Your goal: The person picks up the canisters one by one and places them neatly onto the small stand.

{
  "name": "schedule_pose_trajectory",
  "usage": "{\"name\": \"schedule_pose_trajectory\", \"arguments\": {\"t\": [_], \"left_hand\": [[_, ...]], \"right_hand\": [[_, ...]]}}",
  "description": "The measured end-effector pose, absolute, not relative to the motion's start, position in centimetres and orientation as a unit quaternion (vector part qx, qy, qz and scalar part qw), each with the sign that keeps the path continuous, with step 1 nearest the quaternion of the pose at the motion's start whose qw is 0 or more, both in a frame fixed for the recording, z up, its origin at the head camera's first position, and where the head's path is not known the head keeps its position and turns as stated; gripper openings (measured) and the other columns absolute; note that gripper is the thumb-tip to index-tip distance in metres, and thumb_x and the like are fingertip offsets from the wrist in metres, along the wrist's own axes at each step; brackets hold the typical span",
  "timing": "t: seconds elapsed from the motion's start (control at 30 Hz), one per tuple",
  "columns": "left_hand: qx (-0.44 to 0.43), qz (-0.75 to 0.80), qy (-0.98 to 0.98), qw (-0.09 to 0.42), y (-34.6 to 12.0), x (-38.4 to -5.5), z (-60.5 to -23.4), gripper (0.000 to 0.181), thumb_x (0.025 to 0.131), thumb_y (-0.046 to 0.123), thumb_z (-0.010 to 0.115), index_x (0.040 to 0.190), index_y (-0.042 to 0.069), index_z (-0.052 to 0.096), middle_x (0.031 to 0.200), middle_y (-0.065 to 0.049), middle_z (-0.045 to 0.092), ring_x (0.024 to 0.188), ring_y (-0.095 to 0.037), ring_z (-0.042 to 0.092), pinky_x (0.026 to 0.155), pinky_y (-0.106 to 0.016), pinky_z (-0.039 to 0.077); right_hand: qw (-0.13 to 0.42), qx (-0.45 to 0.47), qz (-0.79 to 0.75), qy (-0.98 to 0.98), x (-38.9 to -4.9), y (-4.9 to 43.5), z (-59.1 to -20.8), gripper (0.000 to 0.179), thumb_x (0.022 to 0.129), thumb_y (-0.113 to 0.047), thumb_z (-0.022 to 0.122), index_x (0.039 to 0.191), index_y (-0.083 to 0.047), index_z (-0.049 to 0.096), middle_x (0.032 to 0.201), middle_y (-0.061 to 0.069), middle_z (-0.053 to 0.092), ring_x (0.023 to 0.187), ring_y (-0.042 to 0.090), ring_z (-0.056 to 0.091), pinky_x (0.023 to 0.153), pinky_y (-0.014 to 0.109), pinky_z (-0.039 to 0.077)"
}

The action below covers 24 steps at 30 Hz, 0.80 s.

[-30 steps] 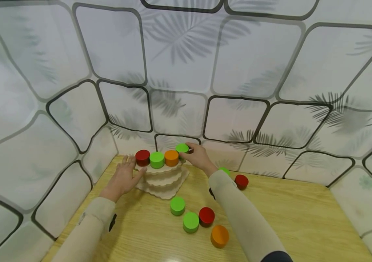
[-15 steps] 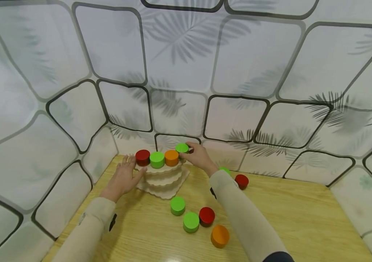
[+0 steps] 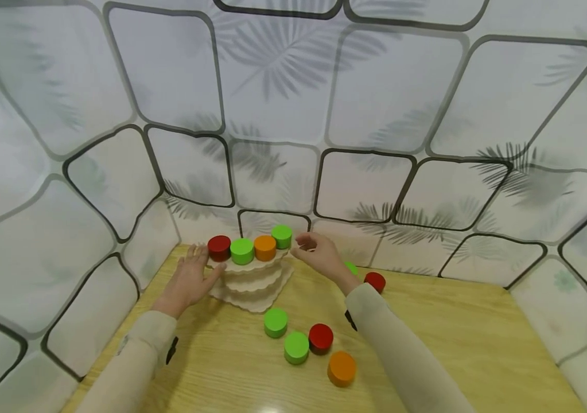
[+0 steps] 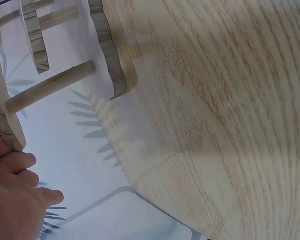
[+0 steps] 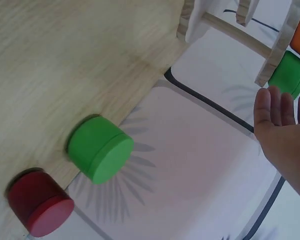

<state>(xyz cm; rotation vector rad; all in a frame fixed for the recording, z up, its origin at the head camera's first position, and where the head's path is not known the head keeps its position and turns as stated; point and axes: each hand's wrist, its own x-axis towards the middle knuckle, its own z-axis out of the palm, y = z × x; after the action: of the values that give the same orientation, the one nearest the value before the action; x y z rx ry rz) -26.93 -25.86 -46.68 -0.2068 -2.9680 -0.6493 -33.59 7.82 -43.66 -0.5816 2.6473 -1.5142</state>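
A tiered pale wooden stand [image 3: 253, 282] with wavy edges stands at the back left of the table. Along its top tier sit a red disc [image 3: 219, 248], a green disc [image 3: 242, 251], an orange disc [image 3: 264, 248] and, at the right end, another green disc [image 3: 282, 236]. My left hand [image 3: 188, 280] holds the left end of the top tier, thumb toward the front; in the left wrist view its fingers [image 4: 21, 162] bend at the tier's edge. My right hand [image 3: 324, 256] hovers just right of the end green disc, apart from it and holding nothing.
On the table [image 3: 443, 338] in front lie two green discs [image 3: 275, 322], a red disc [image 3: 321, 338] and an orange disc [image 3: 342, 369]. Near the back wall, beyond the right forearm, are a green disc [image 5: 100, 150] and a red disc [image 5: 40, 202]. Patterned wall panels [image 3: 365, 183] enclose the table.
My right hand has let go of the green disc at the stand's right end and drawn back to the right. The left hand keeps its place; the head view has shifted slightly.
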Motion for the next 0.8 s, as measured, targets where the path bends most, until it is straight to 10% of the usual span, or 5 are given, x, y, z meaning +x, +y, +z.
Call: {"name": "schedule_pose_trajectory", "arguments": {"t": [0.8], "left_hand": [[-0.074, -0.21, -0.973, 0.057, -25.9, -26.8, -46.7, 0.087, 0.111, 0.055, 0.039, 0.159, -0.017, 0.025, 0.167, -0.037, 0.026, 0.158, -0.057, 0.011, 0.125, -0.074, 0.016]], "right_hand": [[0.195, -0.305, -0.494, 0.791, -29.2, 10.1, -48.8, 0.055, 0.099, -0.02, 0.075, 0.147, 0.003, 0.058, 0.145, 0.027, 0.062, 0.131, 0.036, 0.063, 0.111, 0.046, 0.053]]}}
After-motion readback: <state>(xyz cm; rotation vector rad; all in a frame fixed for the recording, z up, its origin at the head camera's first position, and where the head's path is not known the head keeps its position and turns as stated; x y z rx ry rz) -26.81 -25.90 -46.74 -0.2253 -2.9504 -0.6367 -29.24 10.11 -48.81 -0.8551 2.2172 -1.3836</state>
